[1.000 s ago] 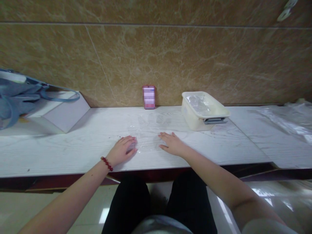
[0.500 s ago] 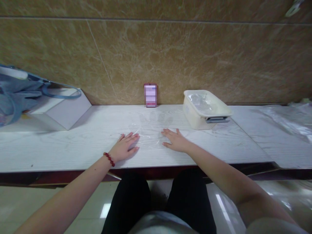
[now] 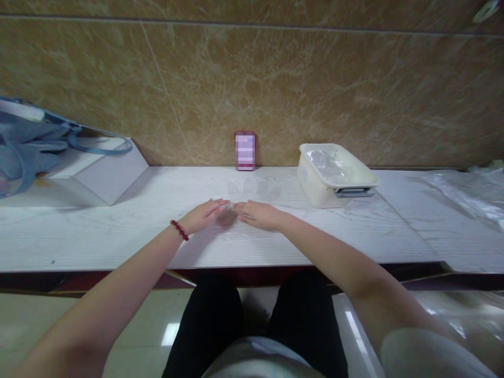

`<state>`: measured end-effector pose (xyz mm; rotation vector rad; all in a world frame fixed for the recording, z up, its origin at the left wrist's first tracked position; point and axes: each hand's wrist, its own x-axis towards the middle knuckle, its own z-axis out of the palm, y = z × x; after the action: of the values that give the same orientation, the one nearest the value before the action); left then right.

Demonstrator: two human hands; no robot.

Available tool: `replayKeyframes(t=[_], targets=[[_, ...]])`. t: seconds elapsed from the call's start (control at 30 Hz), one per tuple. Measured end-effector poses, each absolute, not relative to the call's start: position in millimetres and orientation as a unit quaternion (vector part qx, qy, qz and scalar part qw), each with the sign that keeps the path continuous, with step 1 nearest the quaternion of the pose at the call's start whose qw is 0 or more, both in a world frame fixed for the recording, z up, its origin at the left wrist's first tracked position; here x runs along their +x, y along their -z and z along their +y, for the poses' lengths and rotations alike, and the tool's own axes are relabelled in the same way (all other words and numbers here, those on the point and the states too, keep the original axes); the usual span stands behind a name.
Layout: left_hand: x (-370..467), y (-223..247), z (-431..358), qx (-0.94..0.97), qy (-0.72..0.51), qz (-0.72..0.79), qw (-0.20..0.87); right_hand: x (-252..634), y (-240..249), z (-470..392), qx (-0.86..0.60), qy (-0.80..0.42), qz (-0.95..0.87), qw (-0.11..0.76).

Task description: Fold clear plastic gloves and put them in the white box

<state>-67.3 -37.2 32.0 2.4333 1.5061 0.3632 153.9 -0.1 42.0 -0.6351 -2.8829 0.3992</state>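
A clear, thin plastic bag (image 3: pixel 241 231) lies on the white wood-grain tabletop in front of me, its outline hard to make out. My left hand (image 3: pixel 205 214), below a red bead bracelet (image 3: pixel 179 230), has its fingers drawn together at the bag's left part. Some crinkled film shows at those fingertips, and a shadow falls underneath. My right hand (image 3: pixel 258 214) lies low over the bag with its fingers stretched to the left. Only a small gap separates the fingertips of both hands.
A phone (image 3: pixel 244 151) leans against the brown marbled wall. To the right stands a cream plastic bin (image 3: pixel 318 184) with clear plastic inside. More clear plastic (image 3: pixel 464 191) lies farther right. At left are a white box (image 3: pixel 114 176) and a blue bag (image 3: pixel 31 142).
My hands have moved toward each other over the plastic bag. The left went right and slightly forward, taking up the bag's left part; the right slid left.
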Motion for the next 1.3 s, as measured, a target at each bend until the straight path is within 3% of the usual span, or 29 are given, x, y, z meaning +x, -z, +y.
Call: replayKeyframes(t=[0.2,0.57,0.83,1.03,1.2,1.3], targets=[[-44.7,-27.5,4.2,0.878,-0.056,0.429,0.206,125.7,-24.9,-3.9,-0.114,-0.104,-0.987,0.038],[-52.4,-3.7,8.7,0.917,0.001,0.38,0.118,133.3,-14.3,-19.7,-0.078,-0.074,-0.994,-0.002],[-51.9,0.2,7.6,0.926,0.022,0.374,0.055,144.1,-17.1,-57.5,-0.006,-0.128,-0.992,0.006],[-51.0,0.8,3.4,0.928,0.02,0.37,0.024,155.2,-34.7,-61.8,0.105,-0.241,-0.965,0.023],[-49.2,0.7,4.1,0.926,0.013,0.375,0.03,174.4,-32.4,-3.2,-0.185,-0.209,-0.951,0.134],[-49.7,-0.7,0.7,0.917,0.004,0.398,0.019,182.7,-14.1,18.1,-0.264,-0.15,-0.949,0.09]])
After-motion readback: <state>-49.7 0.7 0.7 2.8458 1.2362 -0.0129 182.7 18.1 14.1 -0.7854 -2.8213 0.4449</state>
